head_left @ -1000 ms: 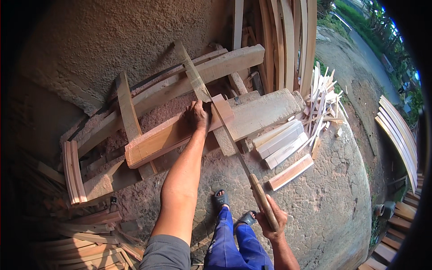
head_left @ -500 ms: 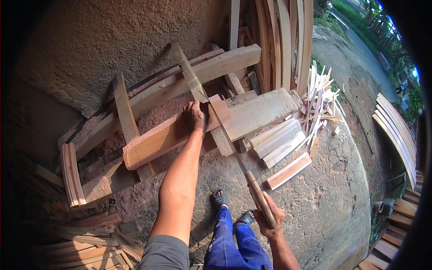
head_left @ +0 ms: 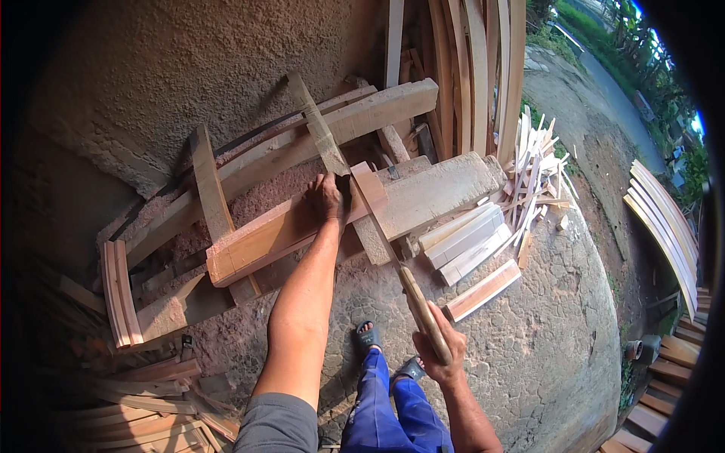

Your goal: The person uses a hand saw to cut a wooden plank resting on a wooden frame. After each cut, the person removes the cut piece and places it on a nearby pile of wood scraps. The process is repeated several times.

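1. Head view, my left hand (head_left: 329,200): it presses down on top of the wood block (head_left: 260,243), knuckles up and fingers bent; I can't tell how tightly they close.
2. My right hand (head_left: 444,349) is wrapped round the wooden handle of the saw (head_left: 418,299), down toward my legs.
3. The block lies slantwise across the low wooden frame — its right end beyond the blade (head_left: 365,199), which crosses it just beside my left hand.
4. A narrow slat (head_left: 321,136) runs next to the blade, and a thick board (head_left: 445,189) reaches off to the right.
5. On the cracked ground (head_left: 544,332) to the right are a few cut pieces (head_left: 472,240), one more piece (head_left: 483,291) set apart, and a heap of thin strips (head_left: 538,164).
6. Long curved boards (head_left: 472,75) stand upright behind — near the rough wall (head_left: 204,68).
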Demonstrator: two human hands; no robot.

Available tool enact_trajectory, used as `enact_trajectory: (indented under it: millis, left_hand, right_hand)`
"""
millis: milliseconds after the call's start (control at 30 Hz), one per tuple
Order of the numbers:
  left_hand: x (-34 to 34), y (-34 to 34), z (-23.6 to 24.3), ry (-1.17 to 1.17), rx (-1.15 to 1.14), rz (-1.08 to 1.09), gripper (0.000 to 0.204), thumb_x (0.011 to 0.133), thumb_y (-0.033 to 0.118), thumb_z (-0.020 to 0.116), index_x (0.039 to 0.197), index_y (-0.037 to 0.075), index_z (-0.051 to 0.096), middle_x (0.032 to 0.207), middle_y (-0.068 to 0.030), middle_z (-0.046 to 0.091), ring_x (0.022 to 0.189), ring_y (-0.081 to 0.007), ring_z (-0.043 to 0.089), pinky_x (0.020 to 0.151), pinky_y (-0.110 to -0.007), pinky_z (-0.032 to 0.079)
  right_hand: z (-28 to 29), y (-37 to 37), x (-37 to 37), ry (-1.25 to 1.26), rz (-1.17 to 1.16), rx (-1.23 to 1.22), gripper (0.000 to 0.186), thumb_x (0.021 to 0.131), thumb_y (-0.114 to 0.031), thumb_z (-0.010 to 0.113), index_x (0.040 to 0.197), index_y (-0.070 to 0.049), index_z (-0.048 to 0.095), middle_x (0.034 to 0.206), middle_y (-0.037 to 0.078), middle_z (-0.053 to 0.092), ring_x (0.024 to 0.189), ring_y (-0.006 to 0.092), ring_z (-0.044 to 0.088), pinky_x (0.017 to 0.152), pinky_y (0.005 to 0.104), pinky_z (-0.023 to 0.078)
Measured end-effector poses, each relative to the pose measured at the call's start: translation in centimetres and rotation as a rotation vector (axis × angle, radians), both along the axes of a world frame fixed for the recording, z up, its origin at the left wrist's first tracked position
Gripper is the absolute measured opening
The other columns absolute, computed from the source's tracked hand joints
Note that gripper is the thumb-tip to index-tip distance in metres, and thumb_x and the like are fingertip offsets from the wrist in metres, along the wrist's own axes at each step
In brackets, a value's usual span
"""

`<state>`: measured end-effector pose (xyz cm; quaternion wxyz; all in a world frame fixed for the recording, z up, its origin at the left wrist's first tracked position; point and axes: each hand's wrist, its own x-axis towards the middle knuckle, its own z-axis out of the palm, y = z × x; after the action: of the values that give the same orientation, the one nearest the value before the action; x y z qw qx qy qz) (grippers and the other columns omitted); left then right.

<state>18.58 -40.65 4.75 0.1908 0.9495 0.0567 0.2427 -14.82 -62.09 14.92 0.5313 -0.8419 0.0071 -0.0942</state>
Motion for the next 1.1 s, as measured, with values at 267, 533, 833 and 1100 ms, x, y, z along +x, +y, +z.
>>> enact_trajectory:
  millis: [267, 533, 833, 1100]
  left_hand:
    - [1.0, 1.1, -2.2, 0.006, 0.017, -0.02, 0.025, 0.09, 0.036, 0.059, 0.09, 0.012, 0.064, 0.098, -0.0086, 0.067, 0.098, -0.0351, 0.061, 0.085, -0.055, 0.045]
    - [1.0, 2.0, -1.4, 0.009, 0.056, 0.035, 0.019, 0.093, 0.026, 0.055, 0.087, 0.01, 0.065, 0.094, -0.0104, 0.067, 0.095, -0.0354, 0.061, 0.084, -0.052, 0.045]
    - [0.6, -0.9, 0.4, 0.019, -0.097, -0.057, 0.026, 0.09, 0.032, 0.056, 0.087, 0.01, 0.069, 0.097, -0.0137, 0.068, 0.1, -0.0365, 0.061, 0.089, -0.052, 0.044]
    - [0.1, -0.7, 0.7, 0.022, -0.011, 0.045, 0.025, 0.09, 0.026, 0.055, 0.075, 0.008, 0.064, 0.089, -0.0158, 0.069, 0.09, -0.0391, 0.063, 0.081, -0.051, 0.048]
  right_hand:
    - [-1.0, -0.1, -0.8, -0.128, 0.003, -0.022, 0.057, 0.081, -0.01, 0.077, 0.133, 0.004, 0.059, 0.114, 0.026, 0.07, 0.083, 0.03, 0.076, 0.071, 0.0341, 0.058]
    - [-1.2, -2.5, -4.5, -0.15, 0.069, -0.164, 0.056, 0.081, -0.009, 0.076, 0.132, 0.006, 0.059, 0.116, 0.026, 0.07, 0.091, 0.0331, 0.075, 0.075, 0.0346, 0.059]
    - [-0.1, 1.8, 9.8, -0.039, 0.046, 0.1, 0.058, 0.084, -0.01, 0.075, 0.139, -0.006, 0.057, 0.122, 0.018, 0.069, 0.095, 0.0354, 0.072, 0.079, 0.0341, 0.056]
    - [-2.3, -4.3, -10.1, -0.152, 0.032, -0.243, 0.058, 0.077, -0.007, 0.077, 0.13, 0.01, 0.059, 0.108, 0.028, 0.071, 0.081, 0.0287, 0.077, 0.07, 0.0343, 0.06]
